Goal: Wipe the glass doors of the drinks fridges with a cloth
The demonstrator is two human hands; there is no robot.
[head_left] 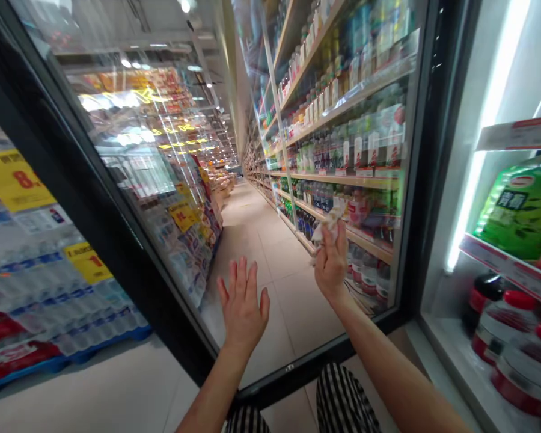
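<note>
A glass door [256, 240] in a thick black frame stands swung open in front of me. My left hand [243, 307] is open, palm toward the glass with fingers stretched up; whether it touches the pane I cannot tell. Higher up and to the right, my right hand [332, 264] is closed on a crumpled white cloth [330, 221], its fingers pressing it at the pane. Rows of bottles on shelves show in the glass behind the cloth.
On the right is a lit cooler with a green bottle [516, 207] on a shelf [509, 261] and red-capped bottles [505, 325] below. Stacked packs of bottled water [72, 313] with yellow price signs [15, 180] stand at left. My knees [345, 400] are near the door's lower frame.
</note>
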